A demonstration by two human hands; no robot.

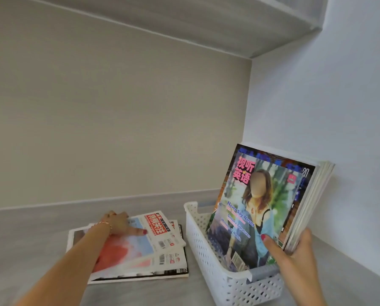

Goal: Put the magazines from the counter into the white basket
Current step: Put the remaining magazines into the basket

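Magazines (270, 208) are standing in white basket (208, 257), hiding its floor; right hand (295, 250) is gripping them; left hand (118, 224) is lying flat on counter stack (140, 250).

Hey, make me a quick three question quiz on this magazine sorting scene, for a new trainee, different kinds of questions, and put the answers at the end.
1. True or false: the white basket holds no magazines yet.
2. Which hand rests on the stack of magazines lying on the counter? A) left hand B) right hand C) neither
3. Fill in: the magazines in the basket stand ____ rather than lying flat.

Key
1. False: several stand in it, steadied by the right hand.
2. A: the left hand lies on the top cover of the stack.
3. Upright, tilted toward the wall.
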